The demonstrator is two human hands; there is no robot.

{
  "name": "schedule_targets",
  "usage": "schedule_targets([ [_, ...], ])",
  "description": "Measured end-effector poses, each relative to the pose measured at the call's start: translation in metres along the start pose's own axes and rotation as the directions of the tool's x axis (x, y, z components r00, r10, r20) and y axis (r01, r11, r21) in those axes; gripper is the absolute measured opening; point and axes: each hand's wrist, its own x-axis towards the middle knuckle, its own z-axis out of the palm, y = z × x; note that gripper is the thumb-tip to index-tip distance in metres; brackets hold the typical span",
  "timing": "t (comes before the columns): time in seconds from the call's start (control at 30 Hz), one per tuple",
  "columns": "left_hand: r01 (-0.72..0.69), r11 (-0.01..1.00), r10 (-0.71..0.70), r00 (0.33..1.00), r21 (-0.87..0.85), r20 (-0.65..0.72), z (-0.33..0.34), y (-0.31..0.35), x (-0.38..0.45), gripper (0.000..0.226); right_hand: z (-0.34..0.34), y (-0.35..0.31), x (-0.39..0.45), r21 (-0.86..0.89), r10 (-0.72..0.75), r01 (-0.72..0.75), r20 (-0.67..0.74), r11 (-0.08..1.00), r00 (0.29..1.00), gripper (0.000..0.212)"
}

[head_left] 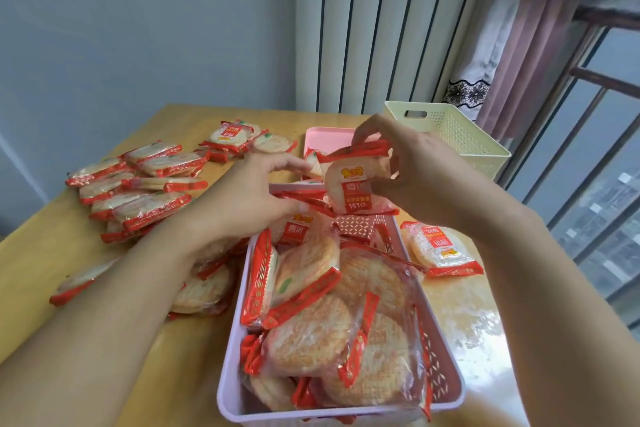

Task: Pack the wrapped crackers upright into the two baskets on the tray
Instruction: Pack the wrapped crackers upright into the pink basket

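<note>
- Landmark: pink basket (230,402), nearest the camera on the wooden table (69,253). It is packed with wrapped crackers (311,336); most lean or lie at angles, few truly upright.
- Just right of the basket: one loose cracker pack (438,248) lying flat on the table, label up.
- Left of the basket, touching its wall: a low heap of packs (204,288), partly under the left forearm.
- Over the basket's far end: right hand (405,163), fingers and thumb curled around a held pack (356,180). Pack is upright, label toward the camera, red seal on top, lower edge just above the packs at the basket's far wall.
- Left hand (256,194) at the basket's far-left corner, fingers bent. Index finger reaches toward the held pack's left edge, thumb down on packs in the basket. Cannot tell if it actually grips anything.
- Further left of the basket: a bigger pile of packs (138,184) stacked on the table.
- Beyond the basket: a pink tray (329,135), mostly hidden behind the hands, with at least one pack on it.
- Far left of the tray: a small cluster of packs (239,140).
- Far right beyond the basket: cream basket (450,135) with perforated sides and a handle slot, at the table's far corner. Its inside isn't visible.
</note>
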Motion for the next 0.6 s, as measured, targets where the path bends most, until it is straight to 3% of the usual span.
schedule_targets([
  [0.1,0.028,0.999,-0.029,0.999,0.042,0.040,-0.004,-0.004,0.001,0.024,0.003,0.001,0.002,0.012,0.009,-0.010,0.024,1.000,1.000,0.043],
  [0.4,0.130,0.972,-0.141,0.989,0.196,0.045,-0.010,-0.009,0.001,0.021,0.004,0.002,0.004,0.003,0.110,-0.110,-0.014,0.994,0.994,0.022],
  [0.6,0.111,0.975,-0.121,0.992,0.190,0.042,-0.011,-0.013,0.003,0.021,0.026,0.000,0.006,-0.223,0.086,-0.075,0.041,0.972,0.995,0.029],
])
